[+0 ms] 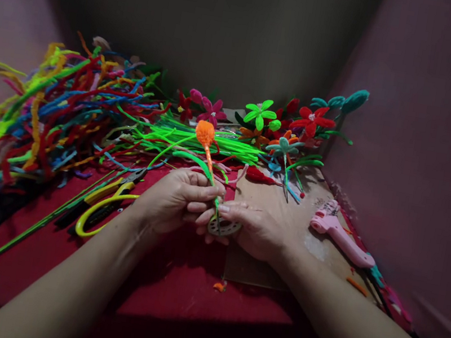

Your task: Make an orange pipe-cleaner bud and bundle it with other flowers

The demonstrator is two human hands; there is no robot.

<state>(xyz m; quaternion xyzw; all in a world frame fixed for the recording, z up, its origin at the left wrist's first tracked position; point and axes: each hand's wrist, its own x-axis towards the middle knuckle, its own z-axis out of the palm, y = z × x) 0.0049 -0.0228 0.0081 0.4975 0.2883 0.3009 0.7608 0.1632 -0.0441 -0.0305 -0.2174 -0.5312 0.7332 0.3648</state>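
Note:
An orange fuzzy bud [205,133] stands upright on an orange-wrapped stem that turns green lower down. My left hand [187,194] pinches this stem just below the orange part, and a green pipe cleaner [195,159] runs out from the same grip to the upper left. My right hand [248,224] is closed on the green lower stem, thumb on top. A pale round piece with holes [223,227] shows under the right fingers; how it is held is partly hidden.
Loose colourful pipe cleaners [59,108] heap at the left. Yellow-handled scissors [91,222] and pliers [134,176] lie left of my hands. Green stems [207,144] and fuzzy flowers [260,113] lie behind. A pink glue gun [343,239] rests on a board [252,267] at right.

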